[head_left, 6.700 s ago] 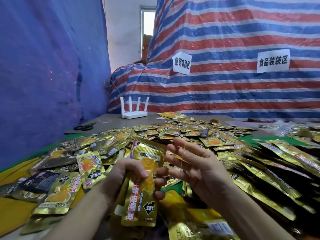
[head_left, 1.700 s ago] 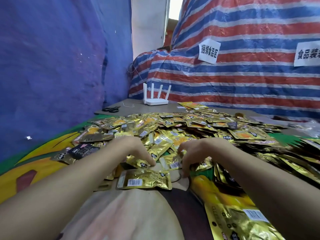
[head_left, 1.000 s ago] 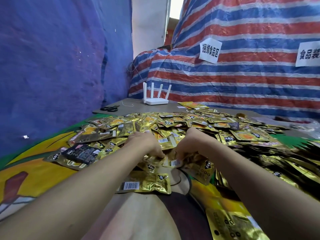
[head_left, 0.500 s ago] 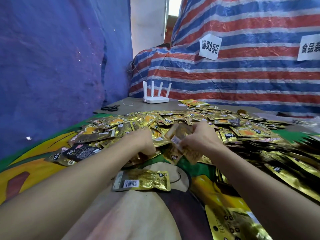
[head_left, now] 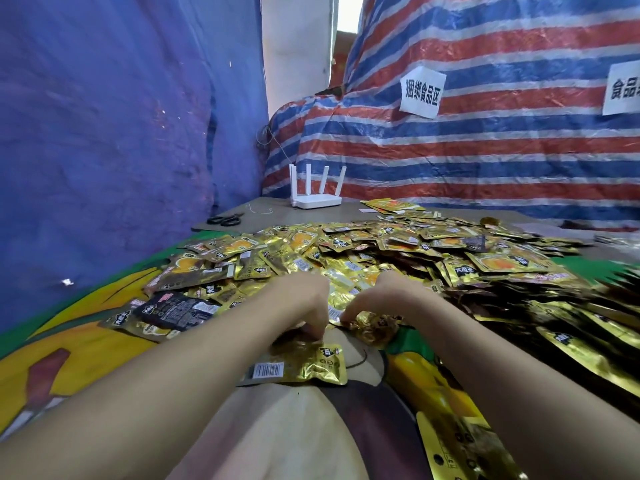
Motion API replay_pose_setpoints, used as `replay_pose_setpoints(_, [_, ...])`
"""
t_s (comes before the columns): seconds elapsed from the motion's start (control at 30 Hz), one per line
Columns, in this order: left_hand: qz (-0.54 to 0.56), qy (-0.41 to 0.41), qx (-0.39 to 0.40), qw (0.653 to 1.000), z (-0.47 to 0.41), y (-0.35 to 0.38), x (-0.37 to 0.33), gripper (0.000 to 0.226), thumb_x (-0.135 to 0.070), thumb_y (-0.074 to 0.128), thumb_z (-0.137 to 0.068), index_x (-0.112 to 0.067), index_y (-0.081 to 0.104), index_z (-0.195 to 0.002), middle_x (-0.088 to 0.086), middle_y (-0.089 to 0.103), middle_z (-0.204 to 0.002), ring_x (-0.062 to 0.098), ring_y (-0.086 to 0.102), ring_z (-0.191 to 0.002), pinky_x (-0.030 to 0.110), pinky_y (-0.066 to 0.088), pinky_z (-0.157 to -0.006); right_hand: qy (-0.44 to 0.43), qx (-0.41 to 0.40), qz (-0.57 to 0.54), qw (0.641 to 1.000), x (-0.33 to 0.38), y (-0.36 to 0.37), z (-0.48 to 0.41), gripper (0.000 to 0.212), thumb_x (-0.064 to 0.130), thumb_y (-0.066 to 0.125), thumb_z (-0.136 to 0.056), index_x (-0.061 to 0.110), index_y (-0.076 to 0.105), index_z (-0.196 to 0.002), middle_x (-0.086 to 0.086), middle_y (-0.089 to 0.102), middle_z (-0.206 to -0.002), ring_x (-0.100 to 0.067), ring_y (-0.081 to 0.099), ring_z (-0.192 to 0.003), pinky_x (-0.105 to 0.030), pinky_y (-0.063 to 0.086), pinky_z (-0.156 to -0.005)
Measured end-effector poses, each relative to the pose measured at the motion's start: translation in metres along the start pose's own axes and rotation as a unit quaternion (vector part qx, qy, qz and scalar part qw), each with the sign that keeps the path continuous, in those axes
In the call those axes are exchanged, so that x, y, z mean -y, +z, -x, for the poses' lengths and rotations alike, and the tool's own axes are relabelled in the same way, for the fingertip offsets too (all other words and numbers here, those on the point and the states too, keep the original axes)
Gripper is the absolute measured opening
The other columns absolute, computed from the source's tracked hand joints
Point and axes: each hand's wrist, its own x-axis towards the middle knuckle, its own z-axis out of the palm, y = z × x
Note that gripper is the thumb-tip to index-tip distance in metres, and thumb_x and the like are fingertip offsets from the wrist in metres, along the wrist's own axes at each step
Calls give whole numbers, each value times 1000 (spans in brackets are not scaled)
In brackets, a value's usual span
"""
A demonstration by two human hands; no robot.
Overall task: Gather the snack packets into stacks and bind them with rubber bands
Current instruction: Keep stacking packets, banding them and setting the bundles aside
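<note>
While both hands work the near edge of the snack packets, step = gathering; left hand curled, pinching a packet; right hand curled on crumpled packets; next: align stack, then band.

The fingertips of the left hand are curled under the knuckles, so what they touch at the near edge of the snack packet heap cannot be told. The right hand hides its fingers the same way; a crumpled gold packet shows beneath it, its print blurred. Right of the heap, the second paper sign is cut by the picture's edge. Packets at the heap's right side smear into dark streaks.
</note>
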Motion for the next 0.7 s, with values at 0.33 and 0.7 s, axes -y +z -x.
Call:
replay_pose_setpoints(0.33, [44,-53,-107,992,0,30,-4,42,-23,56,-93,-18,44,-133,16,44,-135,40,48,-124,52,45,-99,8,-26,42,999,-2,1,5,58,61,84,-63,17,58,-90,-8,63,-115,-32,57,-114,-41,53,-98])
replay_pose_setpoints(0.7, [446,-44,-170,878,18,-11,24,14,-6,52,-92,-7,59,-104,10,57,-84,20,55,-70,28,42,-54,-25,-57,-134,989,-15,3,19,23,14,74,-79,11,51,-77,-5,63,-83,-19,65,-75,-38,62,-74])
